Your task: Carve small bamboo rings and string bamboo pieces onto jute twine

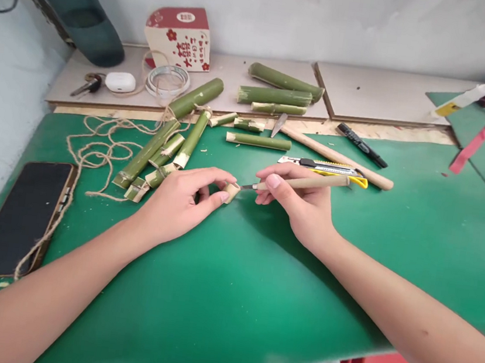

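Left hand pinches hollow bamboo piece; right hand holds carving knife; box hides its contents

Phone out on the left, twine lying across its edge! Behind the right hand lies the cutter, then the hammer, then the marker.

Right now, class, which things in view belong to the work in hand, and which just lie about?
Belongs:
- short bamboo piece, in the left hand
- pale-handled blade, in the right hand
- probably bamboo lengths, hammer, box cutter, twine

Apparently lying about:
- phone
- keys
- white case
- patterned box
- dark bottle
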A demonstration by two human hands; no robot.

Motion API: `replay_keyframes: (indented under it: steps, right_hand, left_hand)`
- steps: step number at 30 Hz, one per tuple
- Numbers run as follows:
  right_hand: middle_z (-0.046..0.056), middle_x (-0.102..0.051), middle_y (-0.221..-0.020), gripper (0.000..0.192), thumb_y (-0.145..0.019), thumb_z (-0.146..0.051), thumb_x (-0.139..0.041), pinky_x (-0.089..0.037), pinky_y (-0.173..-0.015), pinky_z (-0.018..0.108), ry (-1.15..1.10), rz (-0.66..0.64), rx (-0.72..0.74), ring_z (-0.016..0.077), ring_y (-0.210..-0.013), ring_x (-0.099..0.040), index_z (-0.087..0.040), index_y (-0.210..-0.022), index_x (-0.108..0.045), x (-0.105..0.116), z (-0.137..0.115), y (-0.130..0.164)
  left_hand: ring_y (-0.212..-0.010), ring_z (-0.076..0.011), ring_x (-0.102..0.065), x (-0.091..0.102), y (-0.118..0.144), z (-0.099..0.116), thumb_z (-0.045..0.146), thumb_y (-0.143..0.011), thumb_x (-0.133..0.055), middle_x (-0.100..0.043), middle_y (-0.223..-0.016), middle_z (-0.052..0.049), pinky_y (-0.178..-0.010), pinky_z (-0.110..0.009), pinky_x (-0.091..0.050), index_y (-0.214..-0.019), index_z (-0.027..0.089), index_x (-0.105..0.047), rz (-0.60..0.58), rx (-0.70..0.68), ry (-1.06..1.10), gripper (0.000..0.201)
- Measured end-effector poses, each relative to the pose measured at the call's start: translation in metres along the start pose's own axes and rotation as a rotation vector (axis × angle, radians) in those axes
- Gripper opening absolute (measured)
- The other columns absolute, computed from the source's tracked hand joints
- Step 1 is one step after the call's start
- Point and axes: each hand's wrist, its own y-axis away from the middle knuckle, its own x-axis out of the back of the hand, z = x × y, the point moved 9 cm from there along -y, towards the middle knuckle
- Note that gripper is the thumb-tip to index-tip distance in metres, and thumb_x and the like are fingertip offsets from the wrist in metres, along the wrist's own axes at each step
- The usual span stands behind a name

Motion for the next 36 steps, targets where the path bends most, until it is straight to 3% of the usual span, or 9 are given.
replay_keyframes:
  steps: [8, 15, 19, 22, 30, 36]
  right_hand:
    - [0.001, -0.072, -0.07, 0.036, -0.091, -0.056, -0.075, -0.06, -0.054, 0.026, -0.001, -0.061, -0.008, 0.0127, -0.057, -0.068, -0.02, -0.086, -0.075, -0.005, -0.001, 0.001]
    - [0.002, -0.075, -0.082, 0.028, -0.09, -0.047, -0.076, -0.056, -0.061, 0.027, 0.147, -0.156, 0.08, 0.0144, -0.068, -0.067, -0.021, -0.097, -0.074, -0.008, -0.002, 0.0]
    - [0.001, -0.074, -0.082, 0.024, -0.093, -0.045, -0.073, -0.056, -0.063, 0.027, 0.141, -0.196, 0.112, 0.0131, -0.066, -0.067, -0.021, -0.097, -0.073, -0.012, -0.004, 0.004]
    - [0.002, -0.075, -0.085, 0.028, -0.096, -0.049, -0.069, -0.057, -0.063, 0.028, 0.092, -0.209, 0.075, 0.0138, -0.066, -0.069, -0.021, -0.098, -0.072, -0.014, -0.003, 0.006]
    - [-0.001, -0.07, -0.07, 0.022, -0.097, -0.039, -0.07, -0.049, -0.056, 0.024, 0.204, -0.23, 0.15, 0.0109, -0.059, -0.061, -0.02, -0.085, -0.071, -0.016, -0.005, 0.005]
    - [0.0, -0.072, -0.07, 0.013, -0.093, -0.029, -0.071, -0.048, -0.054, 0.023, 0.184, -0.228, 0.175, 0.0108, -0.058, -0.061, -0.018, -0.087, -0.073, -0.016, -0.007, 0.005]
  left_hand:
    - [-0.052, -0.006, -0.051, 0.001, 0.002, 0.0, 0.022, -0.095, -0.068, -0.073, -0.083, 0.004, -0.056, -0.02, -0.042, -0.112, 0.023, -0.073, 0.01, 0.009, -0.056, 0.018]
    - [-0.051, -0.0077, -0.049, 0.002, 0.004, -0.003, 0.021, -0.095, -0.068, -0.06, -0.064, 0.007, -0.056, -0.021, -0.042, -0.109, 0.024, -0.074, 0.026, -0.008, -0.085, 0.016]
    - [-0.056, -0.007, -0.052, 0.001, 0.003, -0.002, 0.021, -0.095, -0.067, -0.074, -0.091, 0.002, -0.056, -0.022, -0.042, -0.107, 0.023, -0.073, 0.019, -0.016, -0.064, 0.013]
    - [-0.06, -0.0054, -0.053, 0.001, 0.002, 0.001, 0.019, -0.095, -0.066, -0.075, -0.112, -0.001, -0.056, -0.021, -0.042, -0.105, 0.021, -0.07, 0.016, -0.041, -0.045, 0.011]
    - [-0.063, -0.0052, -0.053, -0.001, 0.002, 0.01, 0.017, -0.096, -0.068, -0.075, -0.115, -0.003, -0.056, -0.02, -0.043, -0.098, 0.02, -0.071, 0.009, -0.123, -0.03, 0.004]
    - [-0.062, -0.0052, -0.053, 0.0, 0.001, 0.009, 0.016, -0.095, -0.072, -0.077, -0.11, -0.002, -0.058, -0.021, -0.044, -0.095, 0.02, -0.075, 0.016, -0.136, -0.01, 0.005]
